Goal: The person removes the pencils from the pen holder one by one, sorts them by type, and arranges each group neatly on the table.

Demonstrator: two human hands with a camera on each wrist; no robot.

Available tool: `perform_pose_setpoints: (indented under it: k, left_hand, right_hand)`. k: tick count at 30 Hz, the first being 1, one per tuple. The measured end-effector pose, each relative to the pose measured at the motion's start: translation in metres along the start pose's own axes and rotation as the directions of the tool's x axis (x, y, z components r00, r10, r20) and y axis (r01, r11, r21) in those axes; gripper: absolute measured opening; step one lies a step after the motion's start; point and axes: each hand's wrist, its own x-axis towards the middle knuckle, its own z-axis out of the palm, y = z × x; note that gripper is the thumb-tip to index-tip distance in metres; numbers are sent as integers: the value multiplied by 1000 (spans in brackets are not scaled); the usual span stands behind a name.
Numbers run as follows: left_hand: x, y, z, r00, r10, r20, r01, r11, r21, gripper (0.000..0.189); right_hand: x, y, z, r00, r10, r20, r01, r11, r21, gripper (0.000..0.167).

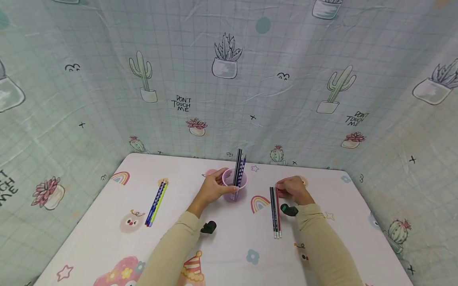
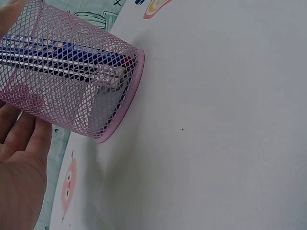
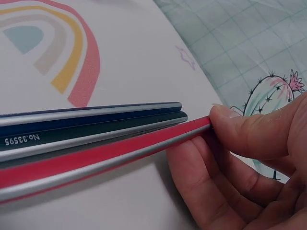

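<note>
A pink mesh pencil cup [image 1: 241, 194] stands near the back middle of the table, and my left hand [image 1: 213, 189] grips it, thumb on the front and fingers behind. Inside lean black-and-silver striped pencils [image 1: 237, 167] and blue patterned pencils [image 1: 243, 166]; their lower ends show through the mesh wall [image 2: 136, 81] in the left wrist view. To the right, my right hand [image 1: 294, 190] pinches the far end of a red-and-silver pencil [image 3: 105, 167] between thumb and fingers. Beside it lie a dark green pencil [image 3: 100, 135] and a dark blue pencil [image 3: 91, 116], roughly parallel.
On the left of the table lie blue patterned pencils [image 1: 154, 204] and a yellow-green pencil [image 1: 159, 203], side by side. The white tabletop [image 1: 229, 254] carries printed cartoons. A patterned cloth [image 1: 250, 95] hangs behind and along both sides.
</note>
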Motion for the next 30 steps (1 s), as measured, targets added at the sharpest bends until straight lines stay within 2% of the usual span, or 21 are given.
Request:
perform_pose_setpoints:
  k: [12,22,30]
  left_hand:
    - [0,1,1,1000,-15,-2,15,1000,-1,86]
    - [-1,1,0,1000,-26,1,25,999,24,89]
    - [-1,0,0,1000,-28,0,28,1000,3,90]
  right_hand:
    - [2,4,1,1000,-8,5,8,999,39,28]
    - [-1,3,3,999,22,-37,-20,999,40,22]
    - [-1,4,5,997,29,-68,-26,998,49,20]
